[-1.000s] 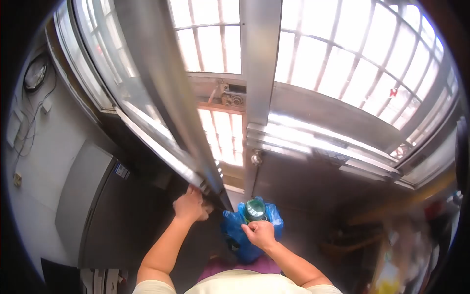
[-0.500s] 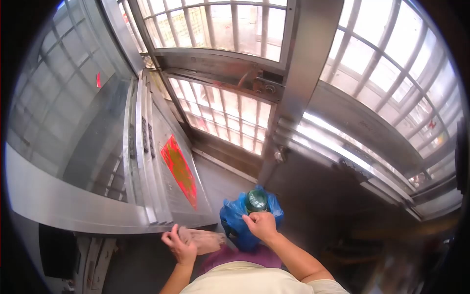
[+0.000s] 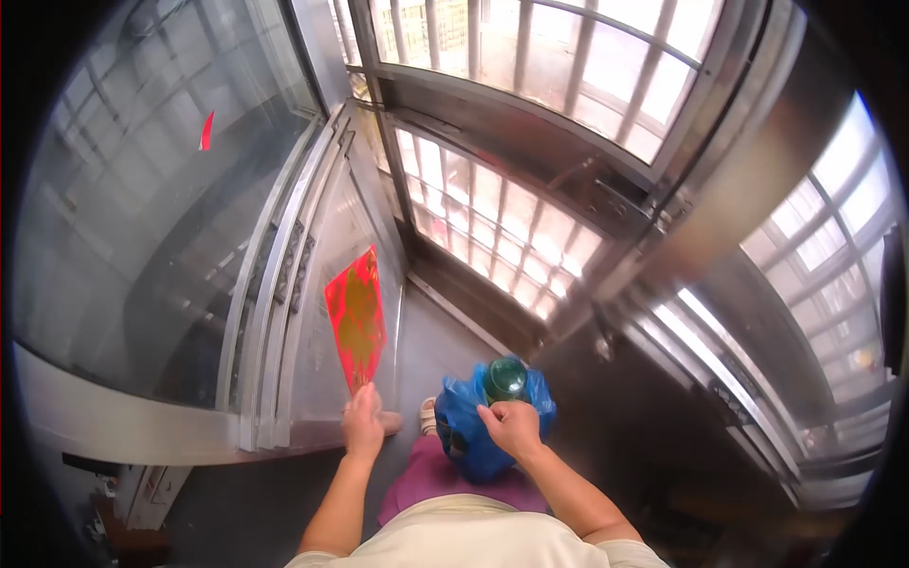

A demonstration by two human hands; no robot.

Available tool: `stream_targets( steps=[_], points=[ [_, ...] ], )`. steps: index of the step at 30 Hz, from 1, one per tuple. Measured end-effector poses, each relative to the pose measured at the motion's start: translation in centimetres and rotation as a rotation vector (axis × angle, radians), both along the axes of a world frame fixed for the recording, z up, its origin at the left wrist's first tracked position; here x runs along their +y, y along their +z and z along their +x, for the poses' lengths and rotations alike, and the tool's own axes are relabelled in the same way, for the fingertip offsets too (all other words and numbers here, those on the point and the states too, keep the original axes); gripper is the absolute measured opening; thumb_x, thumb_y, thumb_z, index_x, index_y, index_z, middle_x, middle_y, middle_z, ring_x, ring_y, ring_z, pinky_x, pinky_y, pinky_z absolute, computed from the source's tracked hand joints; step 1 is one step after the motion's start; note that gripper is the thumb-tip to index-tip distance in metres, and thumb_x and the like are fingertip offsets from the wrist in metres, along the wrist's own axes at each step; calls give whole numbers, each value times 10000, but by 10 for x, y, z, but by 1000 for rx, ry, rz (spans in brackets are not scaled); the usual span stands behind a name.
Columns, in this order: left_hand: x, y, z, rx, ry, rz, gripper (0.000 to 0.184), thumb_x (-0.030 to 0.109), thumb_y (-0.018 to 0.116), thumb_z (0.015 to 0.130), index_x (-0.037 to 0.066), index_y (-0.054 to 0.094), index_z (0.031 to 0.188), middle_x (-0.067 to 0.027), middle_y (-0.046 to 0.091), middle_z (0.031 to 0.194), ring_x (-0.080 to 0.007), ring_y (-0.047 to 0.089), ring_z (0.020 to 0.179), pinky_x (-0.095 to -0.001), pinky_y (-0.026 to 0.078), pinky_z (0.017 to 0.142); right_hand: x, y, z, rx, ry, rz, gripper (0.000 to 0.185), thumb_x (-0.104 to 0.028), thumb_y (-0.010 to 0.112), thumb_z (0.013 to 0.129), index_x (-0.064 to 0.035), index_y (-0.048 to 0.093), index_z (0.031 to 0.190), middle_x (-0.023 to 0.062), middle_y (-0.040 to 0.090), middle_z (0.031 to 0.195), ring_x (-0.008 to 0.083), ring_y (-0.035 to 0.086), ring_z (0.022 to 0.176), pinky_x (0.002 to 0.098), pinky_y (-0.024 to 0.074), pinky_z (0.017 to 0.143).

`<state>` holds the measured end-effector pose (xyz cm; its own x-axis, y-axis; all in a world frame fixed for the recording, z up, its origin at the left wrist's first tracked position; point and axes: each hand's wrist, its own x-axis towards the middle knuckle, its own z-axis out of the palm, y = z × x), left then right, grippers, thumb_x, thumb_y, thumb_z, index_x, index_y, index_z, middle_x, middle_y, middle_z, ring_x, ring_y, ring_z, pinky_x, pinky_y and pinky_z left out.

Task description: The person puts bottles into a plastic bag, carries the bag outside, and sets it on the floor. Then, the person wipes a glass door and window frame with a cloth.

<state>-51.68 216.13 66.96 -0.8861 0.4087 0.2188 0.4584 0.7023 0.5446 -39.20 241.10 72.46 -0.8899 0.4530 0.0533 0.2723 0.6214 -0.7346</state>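
My right hand (image 3: 514, 428) is closed on the gathered top of a blue plastic bag (image 3: 485, 452), which hangs in front of my legs. A green glass bottle or jar (image 3: 506, 379) sticks up out of the bag just beyond my knuckles. At the lower edge of the open door on the left, my left hand (image 3: 362, 428) is closed, with a bit of pinkish-brown crumpled cloth or bag (image 3: 389, 422) showing beside its fingers. Just above that hand, a red and gold paper decoration (image 3: 357, 317) is on the door's panel.
A metal door with glass (image 3: 180, 275) stands open at the left. Ahead is a barred metal door (image 3: 511, 142), with a dark metal door panel (image 3: 625, 417) to the right. Grey floor (image 3: 436, 331) and my sandalled foot (image 3: 429, 415) show between them.
My view has turned, so the doors sit further right. My left hand has moved up and right towards the red paper, now mostly hiding the pinkish-brown thing. My right hand keeps the bag.
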Motion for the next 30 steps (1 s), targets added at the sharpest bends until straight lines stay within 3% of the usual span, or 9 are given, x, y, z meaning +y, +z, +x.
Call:
stream_targets(
  steps=[4,8,16,18,21,24,25,26,30],
  points=[
    [61,-4,-65,28,-94,186,432,-45,483,755,54,551,1170,-189,605,1082,-378,547,1038,-442,435,886,9,0,-47,-8,-4,3,321,-294,666,776,-69,620,552,128,564,540,314,555,502,402,414,475],
    [130,25,-145,-68,-195,299,314,38,603,785,71,595,1096,-173,627,1000,-343,612,914,-395,493,770,23,-5,-93,33,-50,18,315,-293,672,768,-67,621,554,126,562,536,307,558,505,398,417,478],
    [300,79,-272,220,-598,161,465,90,631,734,147,582,1193,-95,594,895,-312,616,770,-403,497,652,61,-3,-176,98,-185,-4,320,-282,661,789,-70,615,554,126,563,543,302,558,504,395,419,480],
    [341,84,-288,317,-644,55,560,105,612,727,180,515,1274,-48,540,1226,-294,630,765,-398,515,620,73,-7,-191,127,-198,-22,325,-290,656,796,-73,613,558,129,558,542,306,555,504,398,417,481],
    [390,69,-312,354,-647,-336,658,163,574,767,224,351,1383,-11,273,1491,-259,650,745,-393,519,590,98,-13,-212,31,-236,-56,337,-315,639,809,-78,614,570,133,550,538,316,551,506,399,413,478],
    [400,71,-320,214,-590,-603,832,154,576,713,256,211,1454,52,136,1537,-250,647,793,-453,518,549,117,-14,-229,3,-271,-100,347,-329,627,816,-83,614,571,128,557,543,319,551,508,399,410,477],
    [400,53,-326,414,-583,-467,793,141,541,727,297,242,1444,102,122,1535,-218,636,665,-440,478,436,122,-13,-234,-11,-286,-118,347,-330,626,817,-84,615,572,127,561,546,320,552,510,401,411,478],
    [400,36,-332,483,-583,-488,789,117,539,723,271,258,1444,74,110,1541,-204,612,583,-425,459,393,128,-12,-241,-23,-301,-135,347,-331,624,818,-85,616,573,125,565,549,321,553,512,403,412,480],
    [411,35,-342,424,-699,-497,778,106,537,735,238,252,1447,20,120,1543,-218,620,597,-439,441,360,150,-21,-269,-50,-326,-84,339,-334,628,813,-81,630,588,130,581,568,328,571,537,417,429,500]
  ],
)
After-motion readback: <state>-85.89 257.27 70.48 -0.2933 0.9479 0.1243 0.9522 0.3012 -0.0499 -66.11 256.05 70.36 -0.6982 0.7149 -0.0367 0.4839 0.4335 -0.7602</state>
